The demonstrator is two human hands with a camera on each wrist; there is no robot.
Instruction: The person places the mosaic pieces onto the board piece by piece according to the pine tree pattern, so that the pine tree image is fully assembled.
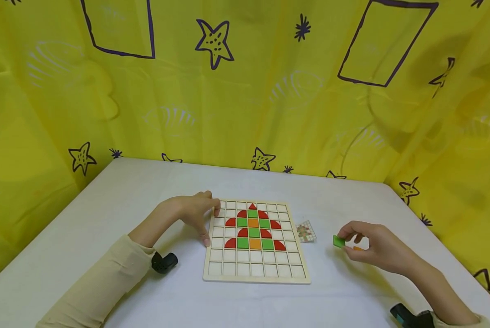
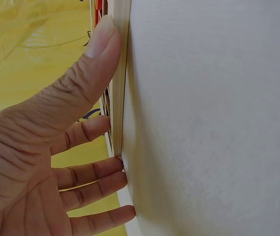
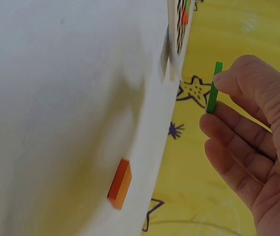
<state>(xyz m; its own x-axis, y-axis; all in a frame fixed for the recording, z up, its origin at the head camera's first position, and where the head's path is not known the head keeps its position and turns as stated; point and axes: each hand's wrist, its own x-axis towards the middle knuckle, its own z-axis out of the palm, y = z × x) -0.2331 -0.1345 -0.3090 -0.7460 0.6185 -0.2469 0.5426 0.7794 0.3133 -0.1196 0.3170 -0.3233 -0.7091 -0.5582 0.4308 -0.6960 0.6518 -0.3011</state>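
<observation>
In the head view a wooden grid board (image 1: 237, 272) lies on the table, with red, green and orange tiles set in a tree-like pattern. My left hand (image 1: 196, 209) touches the board's left edge, its thumb and fingers spread along it. The left wrist view shows the thumb (image 2: 103, 44) against the wooden rim and the fingers fairly straight. To the right of the board, my right hand (image 1: 370, 241) pinches a flat green square tile (image 1: 338, 241) above the table. Beneath that hand, an orange tile (image 3: 120, 184) rests on the white surface.
A small pattern card (image 1: 306, 231) lies close to the board's right edge. Black wrist cameras (image 1: 164, 263) sit on both wrists. Behind the white table (image 1: 163, 182) hangs a yellow curtain (image 1: 245, 100) with starfish drawings.
</observation>
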